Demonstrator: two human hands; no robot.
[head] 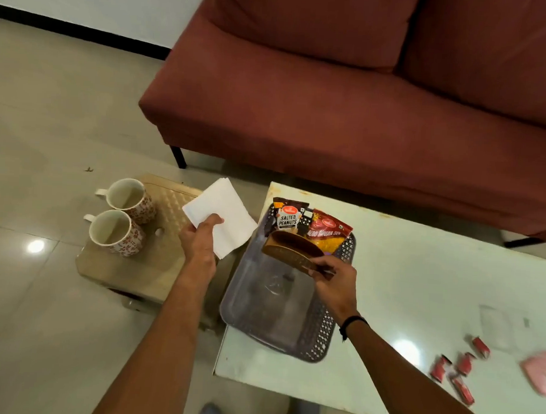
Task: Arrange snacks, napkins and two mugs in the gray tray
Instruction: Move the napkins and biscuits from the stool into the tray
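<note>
The gray tray point(314, 330) lies on the left end of the white table. At its far end rest a salted peanuts packet point(288, 218) and a red-and-yellow snack packet point(327, 232). My right hand point(335, 283) holds a brown perforated napkin holder point(291, 250) above the tray, just in front of the packets. My left hand point(200, 241) grips a stack of white napkins point(223, 215) left of the tray, over the stool's edge. Two floral mugs, far one point(129, 199) and near one point(114, 232), stand on the beige stool.
The white table point(418, 291) carries several small red wrappers point(460, 368) and a pink object point(539, 373) at its right. A low beige stool point(137, 269) stands left of the table. A maroon sofa point(348, 100) sits behind both. Tiled floor lies to the left.
</note>
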